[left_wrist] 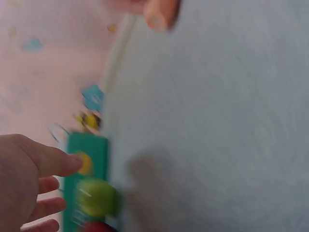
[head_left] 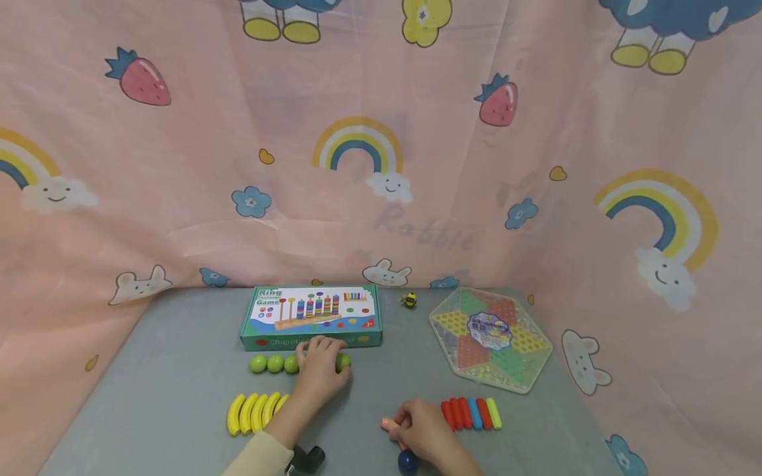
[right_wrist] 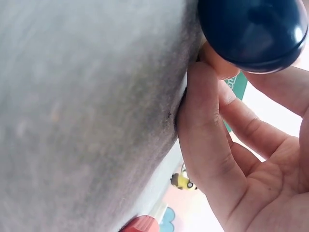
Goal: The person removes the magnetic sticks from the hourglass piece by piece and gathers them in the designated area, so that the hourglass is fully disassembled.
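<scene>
My left hand is over the right part of a row of green balls, just before the green game box; it hides part of the row. In the left wrist view its thumb is extended and the fingers are loosely straight, beside one green ball. At the front, my right hand pinches the peach-orange handle of a small maraca with a dark blue round head. In the right wrist view the blue head covers part of the fingertips.
Yellow toy bananas lie in a row left of my left forearm. Red, blue and lime sticks line up right of my right hand. A hexagonal star-pattern board and a small bee figure are at the back, near the patterned cloth.
</scene>
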{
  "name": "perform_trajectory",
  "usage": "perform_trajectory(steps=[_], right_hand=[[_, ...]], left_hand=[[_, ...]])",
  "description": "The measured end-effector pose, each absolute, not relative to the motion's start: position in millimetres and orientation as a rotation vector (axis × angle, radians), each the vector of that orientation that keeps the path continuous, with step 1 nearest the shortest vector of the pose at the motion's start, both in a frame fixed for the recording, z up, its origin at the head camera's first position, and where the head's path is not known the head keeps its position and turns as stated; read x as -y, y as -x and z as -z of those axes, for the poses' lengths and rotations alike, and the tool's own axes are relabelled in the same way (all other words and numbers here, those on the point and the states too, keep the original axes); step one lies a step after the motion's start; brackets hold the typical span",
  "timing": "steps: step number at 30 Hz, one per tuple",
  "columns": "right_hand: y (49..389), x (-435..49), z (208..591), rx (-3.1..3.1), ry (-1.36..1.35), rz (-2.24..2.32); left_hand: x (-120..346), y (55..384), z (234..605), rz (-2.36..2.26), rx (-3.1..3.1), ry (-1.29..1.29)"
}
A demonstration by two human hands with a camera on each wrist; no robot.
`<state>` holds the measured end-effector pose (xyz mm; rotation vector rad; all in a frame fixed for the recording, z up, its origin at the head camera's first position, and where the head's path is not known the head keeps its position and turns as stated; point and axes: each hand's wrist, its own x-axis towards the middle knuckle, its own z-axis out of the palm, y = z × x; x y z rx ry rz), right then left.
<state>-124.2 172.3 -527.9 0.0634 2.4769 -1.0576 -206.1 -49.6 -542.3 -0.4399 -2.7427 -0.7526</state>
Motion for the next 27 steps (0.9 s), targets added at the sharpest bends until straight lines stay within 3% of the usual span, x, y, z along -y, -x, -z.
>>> perform_trajectory(steps=[8,15,27], right_hand=[[126,-172,528,-2.523,-0.002,1.042],[125,-172,526,-2.602,0.041,1.007],[108,-171,509,-2.431,-0.057,0.657]], left_hand=[[30,174,512,0.816,2.8,0.721],[24,163,532,1.009,3.129,0.78],[21,155,546,1.143,3.149,0.884]])
